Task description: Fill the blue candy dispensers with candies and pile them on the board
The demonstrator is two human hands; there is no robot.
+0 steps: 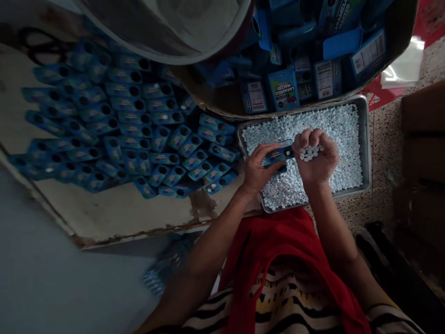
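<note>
Between the fingers and thumb of my left hand [259, 169] is a small blue candy box [278, 155], its round hole facing up. Close beside it, my right hand [318, 162] is turned palm up with curled fingers, cupping a heap of small white candies [310, 153]. Its fingertips are right by the box's end with the hole. Both hands are over a metal tray [366, 153] filled with pale white and bluish candies [342, 134]. Part of another blue box [282, 169] shows below the held one.
Many blue boxes with round holes [134, 118] stand packed on the table [139, 215] at left. A large cardboard container [222, 111] of blue boxes sits behind the tray, next to a big round metal vessel [194, 58]. Dark scissor-like handles [34, 44] lie at far left.
</note>
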